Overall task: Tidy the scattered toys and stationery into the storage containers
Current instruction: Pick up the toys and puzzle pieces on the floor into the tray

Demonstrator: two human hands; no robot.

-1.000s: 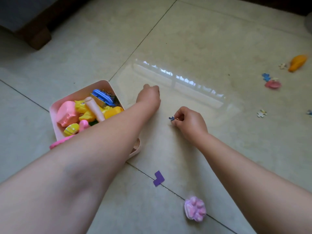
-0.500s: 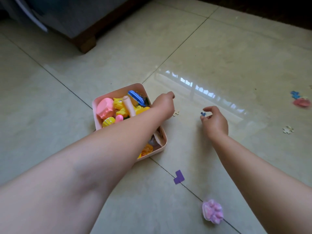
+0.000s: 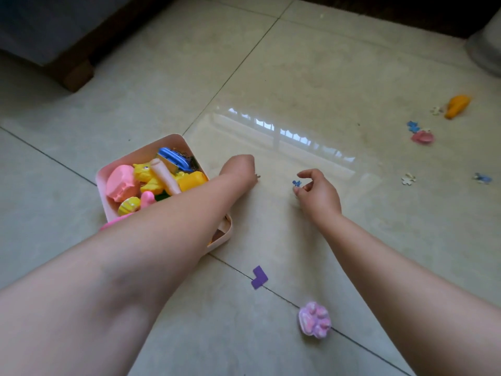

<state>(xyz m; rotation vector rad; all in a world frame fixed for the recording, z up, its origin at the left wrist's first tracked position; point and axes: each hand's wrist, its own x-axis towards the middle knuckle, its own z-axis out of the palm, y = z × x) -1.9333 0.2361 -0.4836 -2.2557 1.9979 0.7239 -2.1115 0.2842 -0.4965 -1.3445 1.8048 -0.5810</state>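
Floor (image 3: pixel 311 77): pale glossy tile; everything lies on it, and a window reflection runs across the centre.
Furniture (image 3: pixel 67 36): dark piece with a wooden foot at 10 o'clock, well apart from the toys.
Pink box (image 3: pixel 151 147): storage container at 9 o'clock of centre, already heaped with plastic toys; the left forearm crosses over its near corner.
Left hand (image 3: pixel 240 168): just right of the box, knuckles up, fingers curled down onto the floor at a small pale puzzle piece (image 3: pixel 258 176); whether the fingers have hold of it I cannot tell.
Right hand (image 3: pixel 317 192): at centre, index finger crooked and raised, thumb and the other fingers pinching a small blue puzzle piece (image 3: pixel 296 183) just off the floor.
Paw toy (image 3: pixel 314 318): pink and purple, at 6 o'clock, near the right forearm.
Orange toy (image 3: pixel 456 105): at 2 o'clock, far from both hands.
Pink toy (image 3: pixel 422 137): at 3 o'clock, with a blue puzzle piece (image 3: pixel 412 126) just beside it.
Purple shape (image 3: pixel 259 276): flat L-shaped bit at 6 o'clock, touching a tile joint.
Loose pieces: a pale one (image 3: pixel 408 178) and a bluish one (image 3: pixel 482 177) at 3 o'clock.
Step in hand: gathering small puzzle pieces, probably one per hand.
Next move: likely carrying the blue piece toward 9 o'clock to drop it in the box; thin pieces call for a fingertip pinch and could slip.
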